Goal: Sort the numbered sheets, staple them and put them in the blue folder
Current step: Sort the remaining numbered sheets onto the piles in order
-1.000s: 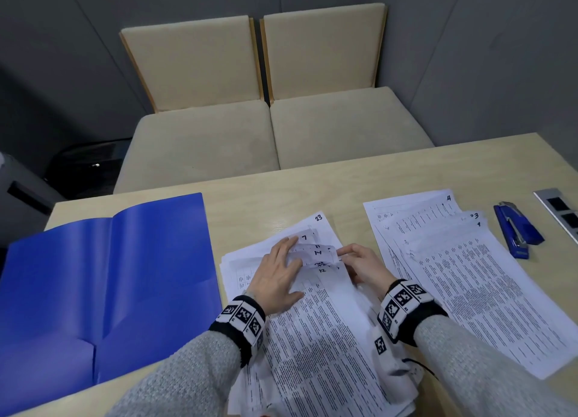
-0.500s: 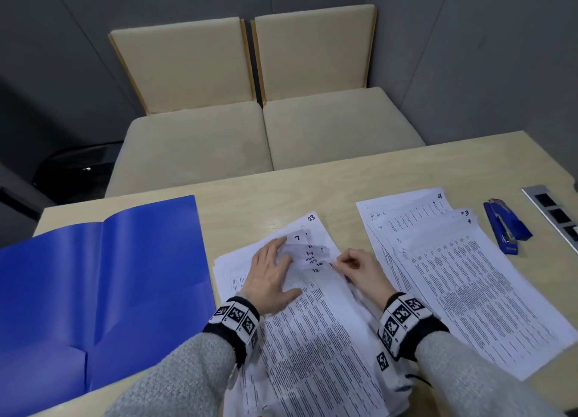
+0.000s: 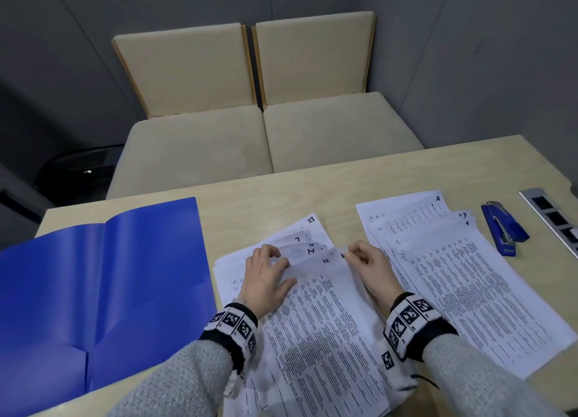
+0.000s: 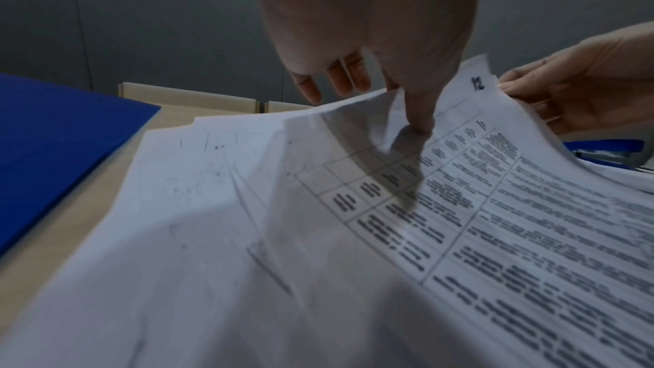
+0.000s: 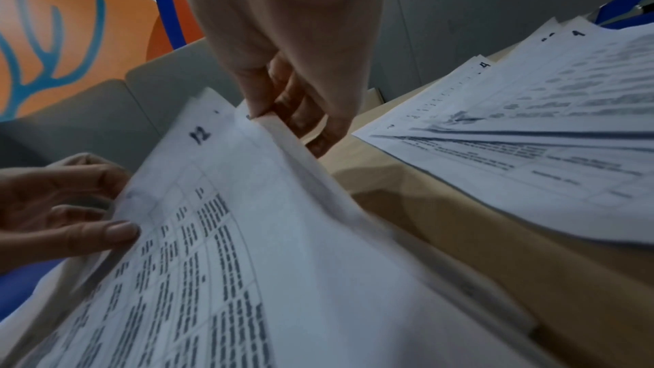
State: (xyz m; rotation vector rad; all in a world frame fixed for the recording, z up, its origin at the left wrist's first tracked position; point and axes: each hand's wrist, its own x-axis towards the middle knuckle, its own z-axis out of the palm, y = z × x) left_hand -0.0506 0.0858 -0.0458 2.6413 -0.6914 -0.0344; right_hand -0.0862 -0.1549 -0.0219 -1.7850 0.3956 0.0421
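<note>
The right hand [image 5: 283,46] pinches the top right corners of several sheets between thumb and fingertips [image 5: 318,139], lifting them off the unsorted stack [image 3: 312,322]. The left hand [image 3: 266,279] has its thumb pressed on the sheet marked 12 [image 4: 477,150] and its fingers curled over that sheet's far edge, gripping it.

Compared with half a second ago, the fanned corners have closed up: fewer numbers show, with 12 on top and 14, 7 and 23 beyond it at 12 o'clock. The next number is apparently still being searched for, so no sheet has left the stack.

The sorted pile [image 3: 469,276] lies at 3 o'clock of the hands, showing 1, 3 and 4. Sorting is judged to be at an early stage.

The blue stapler [image 3: 503,229] lies at 2 o'clock, just beyond that pile. The blue folder [image 3: 93,291] lies open at 9 o'clock, holding nothing visible.
</note>
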